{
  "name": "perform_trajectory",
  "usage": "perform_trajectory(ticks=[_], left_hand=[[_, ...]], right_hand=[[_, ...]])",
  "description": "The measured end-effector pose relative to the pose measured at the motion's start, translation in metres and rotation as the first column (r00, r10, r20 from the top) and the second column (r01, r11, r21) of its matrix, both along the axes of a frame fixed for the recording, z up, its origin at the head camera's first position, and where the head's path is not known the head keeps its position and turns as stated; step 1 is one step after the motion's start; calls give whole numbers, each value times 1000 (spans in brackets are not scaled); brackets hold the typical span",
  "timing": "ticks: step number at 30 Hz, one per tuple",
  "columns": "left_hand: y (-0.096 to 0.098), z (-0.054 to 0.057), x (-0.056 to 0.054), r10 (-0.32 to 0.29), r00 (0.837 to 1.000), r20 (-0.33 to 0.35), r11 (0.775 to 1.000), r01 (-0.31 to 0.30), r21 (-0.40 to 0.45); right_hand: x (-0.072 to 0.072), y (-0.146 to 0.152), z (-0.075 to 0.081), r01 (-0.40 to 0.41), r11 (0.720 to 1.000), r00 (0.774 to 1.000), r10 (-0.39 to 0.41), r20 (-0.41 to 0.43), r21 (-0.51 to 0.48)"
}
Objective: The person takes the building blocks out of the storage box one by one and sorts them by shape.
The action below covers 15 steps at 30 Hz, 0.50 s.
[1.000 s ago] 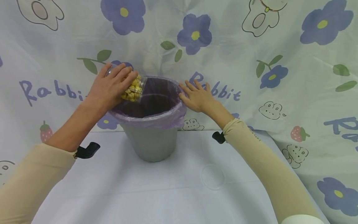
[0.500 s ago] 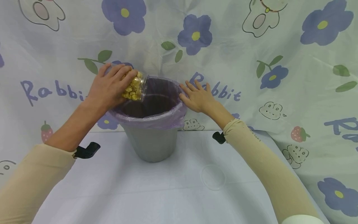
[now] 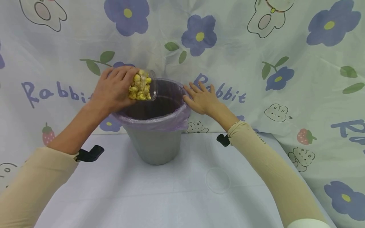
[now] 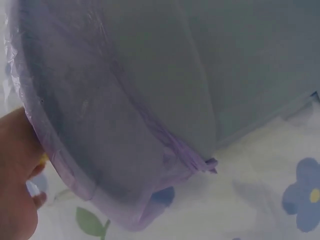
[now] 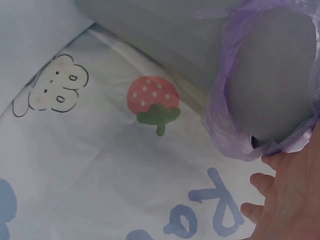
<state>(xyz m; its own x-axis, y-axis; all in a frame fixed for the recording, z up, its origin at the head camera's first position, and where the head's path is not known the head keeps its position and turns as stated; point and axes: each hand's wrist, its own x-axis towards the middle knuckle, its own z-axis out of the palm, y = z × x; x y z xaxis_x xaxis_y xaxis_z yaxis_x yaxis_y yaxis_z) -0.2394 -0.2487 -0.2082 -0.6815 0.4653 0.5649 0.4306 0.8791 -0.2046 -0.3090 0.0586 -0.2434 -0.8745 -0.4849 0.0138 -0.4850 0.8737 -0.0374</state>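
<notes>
My left hand [image 3: 114,87] grips a clear jar [image 3: 153,85] from above, fingers curled round its body. Yellow popcorn [image 3: 139,90] fills the part of the jar that shows. The jar lies tilted on its side, its mouth facing right over the opening of a grey trash can [image 3: 155,145]. A purple bag [image 3: 174,120] lines the can and folds over its rim. On the rim's right side, my right hand [image 3: 202,99] rests with fingers spread and fairly straight. In the left wrist view, the bagged rim hides part of my left hand [image 4: 17,185].
A clear round lid [image 3: 217,180] lies flat on the white table [image 3: 137,202], front right of the can. Behind stands a curtain [image 3: 233,60] printed with flowers, rabbits and strawberries. Black wrist mounts [image 3: 90,154] stick out from both sleeves.
My left hand has turned the jar and shifted it slightly right, so its mouth reaches further over the can and more popcorn shows. My right hand has stayed in place.
</notes>
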Motion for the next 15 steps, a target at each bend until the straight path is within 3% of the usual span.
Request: perform_trajectory(ticks=[6,15], left_hand=[[1,0,0,15,1000,19,999,-15,51],[-5,-5,-3,-34,994,-105,995,24,-92]], right_hand=[[0,0,0,-5,1000,1000,5,0,-7],[-1,0,-1,-11,1000,1000,11,3,-10]])
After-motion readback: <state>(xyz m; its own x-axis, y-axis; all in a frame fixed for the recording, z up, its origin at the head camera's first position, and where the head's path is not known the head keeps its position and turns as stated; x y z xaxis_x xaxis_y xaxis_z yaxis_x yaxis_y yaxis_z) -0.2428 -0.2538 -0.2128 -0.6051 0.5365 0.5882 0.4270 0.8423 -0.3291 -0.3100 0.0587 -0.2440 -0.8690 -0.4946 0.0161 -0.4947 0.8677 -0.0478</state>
